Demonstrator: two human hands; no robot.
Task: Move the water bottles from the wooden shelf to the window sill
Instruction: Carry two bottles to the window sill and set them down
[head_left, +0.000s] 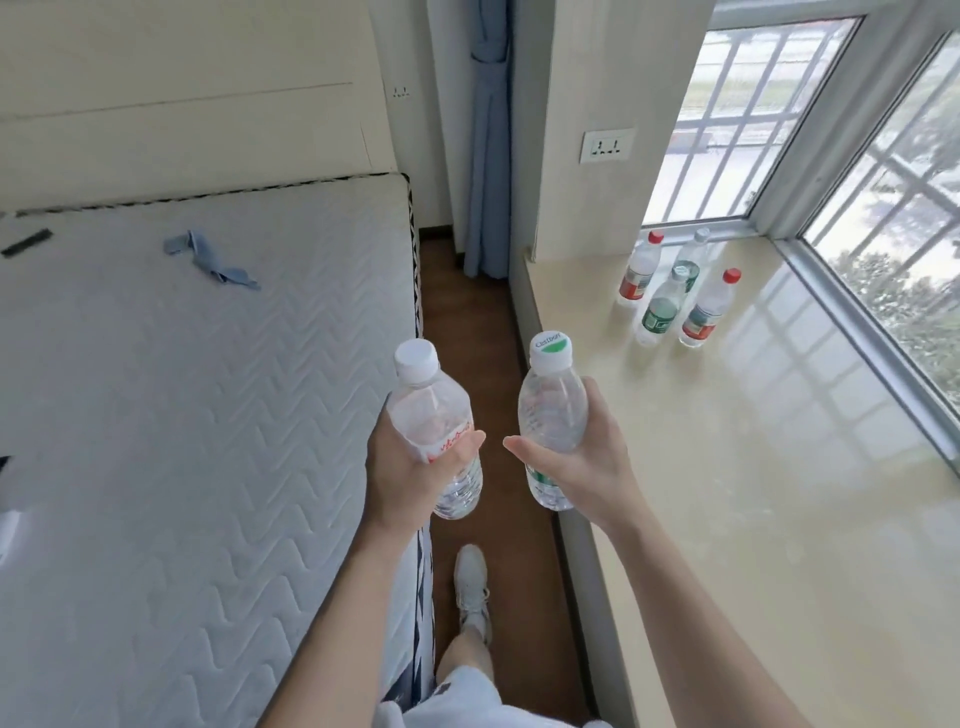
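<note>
Being carried, a white-capped bottle (431, 410) is clasped by the curled left hand (410, 467), a green-capped bottle (551, 410) by the curled right hand (582, 467) — both should be lowered gently onto the window sill (727, 467), beside the four standing bottles (670, 291).

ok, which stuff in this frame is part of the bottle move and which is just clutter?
Part of the job:
- white-capped bottle, held in left hand
- green-capped bottle, held in right hand
- window sill
- standing on it: far red-capped bottle, near red-capped bottle, green-labelled bottle, rear bottle

Just lying about:
- mattress
- blue cloth
- curtain
- wall socket
</note>
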